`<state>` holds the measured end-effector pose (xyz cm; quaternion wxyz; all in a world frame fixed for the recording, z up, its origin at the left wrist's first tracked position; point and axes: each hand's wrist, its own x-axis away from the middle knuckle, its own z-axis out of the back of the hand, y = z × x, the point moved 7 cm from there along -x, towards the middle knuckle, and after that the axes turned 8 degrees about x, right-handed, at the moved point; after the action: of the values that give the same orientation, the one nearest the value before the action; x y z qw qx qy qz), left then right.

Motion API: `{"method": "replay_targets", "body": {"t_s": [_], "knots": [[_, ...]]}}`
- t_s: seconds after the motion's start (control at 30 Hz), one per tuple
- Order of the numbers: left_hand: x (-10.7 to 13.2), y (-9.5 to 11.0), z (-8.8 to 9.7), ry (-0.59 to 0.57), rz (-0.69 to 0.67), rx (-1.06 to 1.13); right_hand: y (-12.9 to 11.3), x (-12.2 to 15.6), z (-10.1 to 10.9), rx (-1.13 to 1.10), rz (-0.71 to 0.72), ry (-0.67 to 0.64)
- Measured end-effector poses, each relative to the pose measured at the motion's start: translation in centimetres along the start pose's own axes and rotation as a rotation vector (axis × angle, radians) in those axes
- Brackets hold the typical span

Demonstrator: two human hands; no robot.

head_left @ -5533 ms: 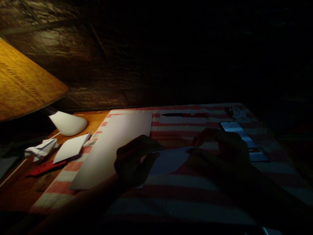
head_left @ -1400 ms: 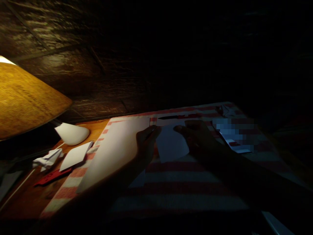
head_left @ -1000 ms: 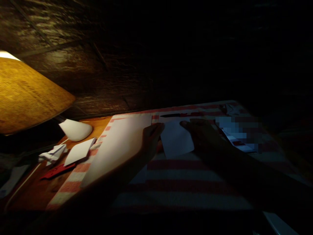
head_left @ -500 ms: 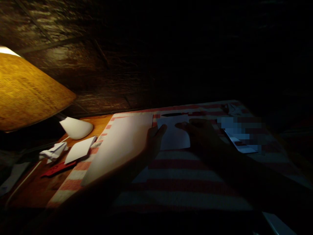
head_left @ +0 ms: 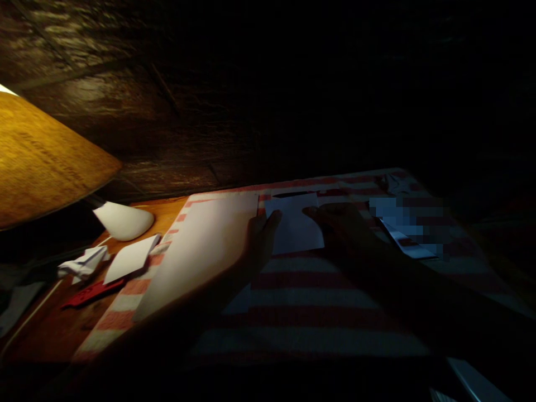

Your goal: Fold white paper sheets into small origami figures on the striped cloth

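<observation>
Reaching forward with a bare, long, shadowed left forearm (head_left: pixel 201 295) and an equally shadowed right forearm (head_left: pixel 402 287), both angled inward behind the fingertips (head_left: pixel 310 211). Shown gripping with the bare, half-curled left hand (head_left: pixel 262 229), thumb stretched ahead, and the bare, bent right hand (head_left: pixel 335 219), thumb pointing leftward, near but apart.

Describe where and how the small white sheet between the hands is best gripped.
Probably pinch the sheet at its side edges, left hand from the left, right hand from the right: it looks thin, roughly rectangular, its sides toward the hands.
</observation>
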<state>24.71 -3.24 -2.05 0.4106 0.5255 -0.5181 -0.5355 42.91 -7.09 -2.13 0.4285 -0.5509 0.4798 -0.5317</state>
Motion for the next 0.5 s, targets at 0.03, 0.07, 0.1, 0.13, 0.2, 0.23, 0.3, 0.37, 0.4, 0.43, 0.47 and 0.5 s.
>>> {"method": "replay_targets", "body": {"t_s": [0.03, 0.07, 0.1, 0.13, 0.2, 0.23, 0.3, 0.37, 0.4, 0.43, 0.47, 0.5], "knots": [[0.0, 0.0, 0.0, 0.007, 0.01, 0.003, 0.0, 0.0, 0.1, 0.0, -0.02, 0.005], [-0.1, -0.1, 0.1, 0.016, 0.022, 0.007, 0.0, 0.0, 0.0, 0.008, -0.036, -0.001], [-0.2, -0.2, 0.2, 0.03, 0.036, 0.014, 0.0, 0.0, 0.0, 0.016, -0.054, -0.02], [-0.3, -0.3, 0.3, 0.043, 0.052, 0.025, 0.0, 0.0, -0.1, 0.022, -0.07, -0.043], [-0.4, -0.7, 0.5, 0.063, 0.091, 0.063, 0.3, -0.2, -0.3, 0.031, -0.098, -0.084], [-0.5, -0.8, 0.6, 0.069, 0.112, 0.084, 0.4, -0.2, -0.2, 0.039, -0.105, -0.093], [-0.6, -1.2, 0.6, 0.069, 0.151, 0.124, 0.7, -0.5, 0.0, 0.079, -0.108, -0.087], [-0.6, -1.3, 0.5, 0.066, 0.179, 0.145, 0.9, -0.7, 0.2, 0.116, -0.101, -0.076], [-0.6, -1.4, 0.5, 0.063, 0.186, 0.144, 1.0, -0.7, 0.4, 0.131, -0.095, -0.066], [-0.5, -1.3, 0.4, 0.061, 0.187, 0.138, 0.9, -0.8, 0.5, 0.146, -0.089, -0.057], [-0.5, -1.2, 0.4, 0.06, 0.185, 0.123, 0.9, -0.8, 0.6, 0.162, -0.082, -0.047], [-0.5, -1.1, 0.4, 0.061, 0.18, 0.102, 0.7, -0.7, 0.7, 0.183, -0.07, -0.039]]}}
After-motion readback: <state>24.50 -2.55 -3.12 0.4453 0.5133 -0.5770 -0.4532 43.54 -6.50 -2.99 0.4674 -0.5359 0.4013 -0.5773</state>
